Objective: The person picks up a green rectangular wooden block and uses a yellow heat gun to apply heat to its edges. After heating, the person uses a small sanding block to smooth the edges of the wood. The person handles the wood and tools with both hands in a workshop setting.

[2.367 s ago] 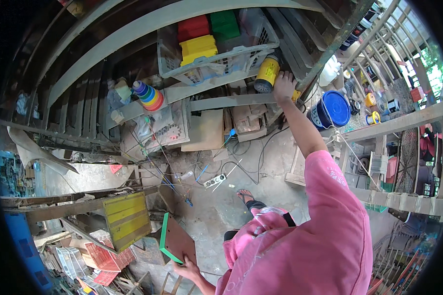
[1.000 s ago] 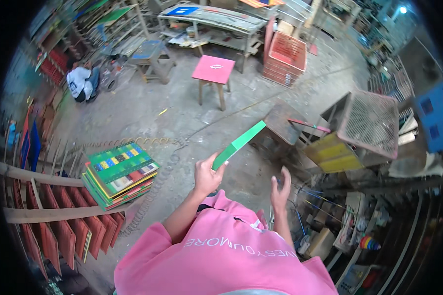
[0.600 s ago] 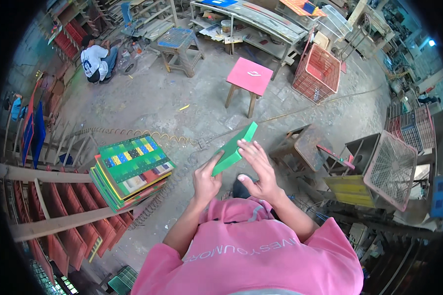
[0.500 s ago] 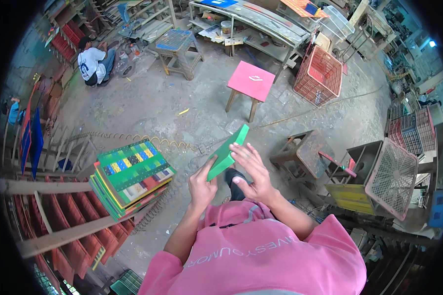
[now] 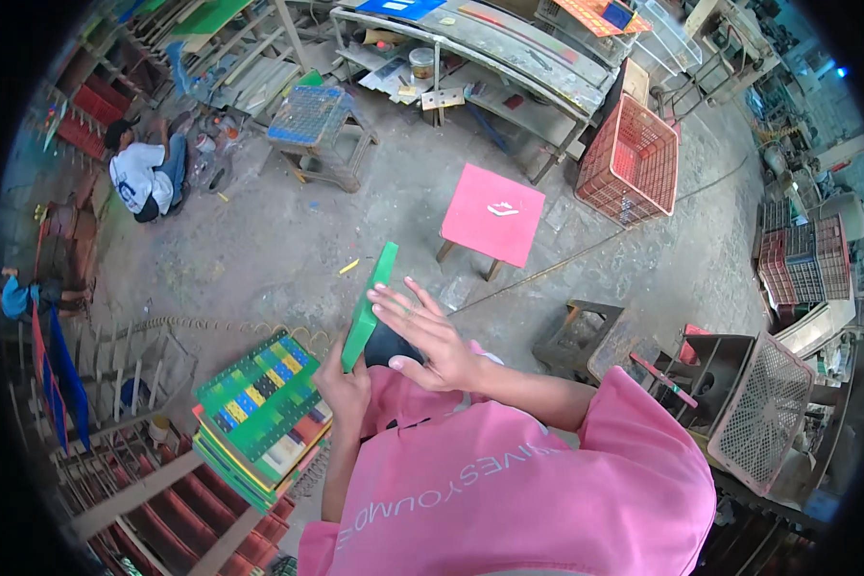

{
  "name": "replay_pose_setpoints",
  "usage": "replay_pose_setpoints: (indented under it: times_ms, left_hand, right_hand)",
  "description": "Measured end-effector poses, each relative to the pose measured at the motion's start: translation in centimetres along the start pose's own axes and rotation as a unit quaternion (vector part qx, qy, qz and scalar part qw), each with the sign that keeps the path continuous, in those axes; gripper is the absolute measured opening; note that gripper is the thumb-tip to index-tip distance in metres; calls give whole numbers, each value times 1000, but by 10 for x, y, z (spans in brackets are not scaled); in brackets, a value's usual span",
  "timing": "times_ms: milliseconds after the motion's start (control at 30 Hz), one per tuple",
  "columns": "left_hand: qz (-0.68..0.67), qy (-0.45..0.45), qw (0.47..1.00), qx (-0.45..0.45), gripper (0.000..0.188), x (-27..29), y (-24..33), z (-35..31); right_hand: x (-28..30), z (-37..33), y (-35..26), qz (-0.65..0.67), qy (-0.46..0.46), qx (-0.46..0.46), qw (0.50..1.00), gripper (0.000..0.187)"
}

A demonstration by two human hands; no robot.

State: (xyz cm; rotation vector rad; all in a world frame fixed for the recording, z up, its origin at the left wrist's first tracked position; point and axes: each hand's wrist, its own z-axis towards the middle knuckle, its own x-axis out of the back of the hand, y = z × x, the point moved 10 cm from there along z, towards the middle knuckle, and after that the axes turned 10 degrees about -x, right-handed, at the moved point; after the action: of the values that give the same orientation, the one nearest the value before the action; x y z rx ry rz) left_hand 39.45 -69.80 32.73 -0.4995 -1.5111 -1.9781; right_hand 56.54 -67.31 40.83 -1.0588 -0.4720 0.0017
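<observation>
A flat green board [image 5: 369,309] stands on edge in front of my body, tilted and seen nearly edge-on. My left hand [image 5: 344,386] grips its near lower end. Against the board's right side lies my right hand [image 5: 434,344], with fingers stretched out and thumb apart; it touches the board but is not wrapped round it. To the left is a stack of coloured boards [image 5: 264,394]. Its top one is green, with a row of yellow, blue and black blocks along it.
A pink-topped stool [image 5: 492,213] with small white pieces stands ahead. Beyond it are a long workbench [image 5: 509,48], a red crate [image 5: 632,158] and a blue-topped stool [image 5: 312,115]. A person [image 5: 144,175] crouches at far left. A wooden rack [image 5: 134,499] fills the lower left.
My view has turned, and my hands with the green board now sit further left, closer to the stack. The board appears more upright and edge-on. My right hand still rests against it.
</observation>
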Motion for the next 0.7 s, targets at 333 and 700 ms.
replay_pose_setpoints:
  times_ms: [333,700]
  left_hand:
    - [-46,-75,992,-87,45,-89,-88,271]
    - [-65,-168,979,-95,45,-141,-132,474]
  right_hand:
    - [18,192,184,-28,93,-81,992,64]
    - [66,363,295,-44,127,-157,978,63]
